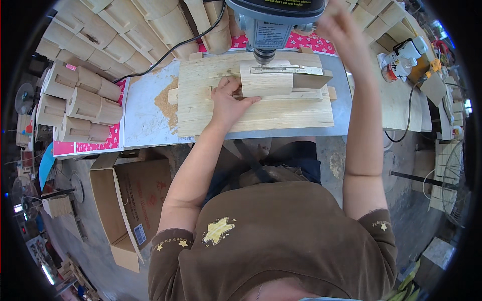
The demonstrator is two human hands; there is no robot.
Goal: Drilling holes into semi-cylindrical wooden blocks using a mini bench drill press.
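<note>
A short, rounded wooden block [266,86] lies on its side in a wooden jig on a pale wooden board [216,119]. My left hand [228,100] grips the block's left end, thumb along its near edge and fingers curled behind. A metal strip [283,70] runs along the block's far side, and a flat plate [309,81] sticks out at its right. Just above the strip hangs the chuck [264,55] of a blue-grey drill press [268,30]. My right hand [337,21] is raised at the machine's right side, smeared by motion, its fingers unclear.
Rounded wooden pieces are stacked at the left [95,105] and the back left [120,30]. A black cable [181,46] crosses near them. Sawdust [165,103] lies left of the board. White bottles [401,65] stand at the right. An open cardboard box [133,200] sits below the table.
</note>
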